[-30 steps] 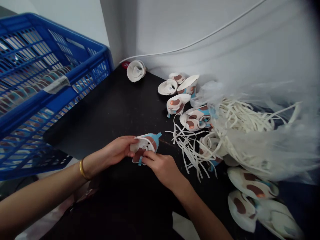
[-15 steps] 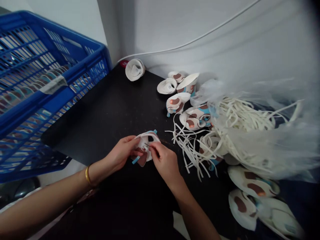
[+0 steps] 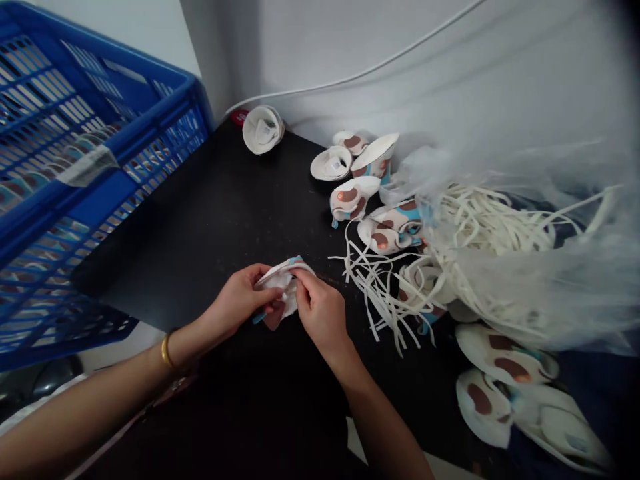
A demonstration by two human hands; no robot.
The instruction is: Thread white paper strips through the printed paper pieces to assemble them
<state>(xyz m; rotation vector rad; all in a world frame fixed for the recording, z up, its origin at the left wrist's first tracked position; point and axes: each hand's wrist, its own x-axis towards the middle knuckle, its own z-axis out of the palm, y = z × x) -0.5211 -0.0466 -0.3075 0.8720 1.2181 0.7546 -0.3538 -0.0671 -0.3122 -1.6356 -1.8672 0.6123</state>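
Observation:
A small white fabric piece (image 3: 287,283) with brown patches and blue tabs is between my two hands above the black table. My left hand (image 3: 245,298) grips its left side, thumb on the inner face and fingers curled around it. My right hand (image 3: 321,308) pinches its upper right rim, the fingertips partly hidden in the folds. Whether a thin tool is also in my right hand cannot be seen. A blue tab pokes out below my left fingers.
A blue crate (image 3: 150,127) with similar pieces stands left. Nested white pieces (image 3: 263,130) lie at the table's (image 3: 200,220) back corner. Rightward are patterned pieces (image 3: 353,199), loose white strips (image 3: 375,293) and a clear plastic bag (image 3: 545,287). A white cable (image 3: 350,79) runs along the wall.
The fabric piece has been turned and folded a little, its opening now narrower. My right fingers have moved up to its rim, and the thin dark tool seen before is hidden. The view has shifted slightly.

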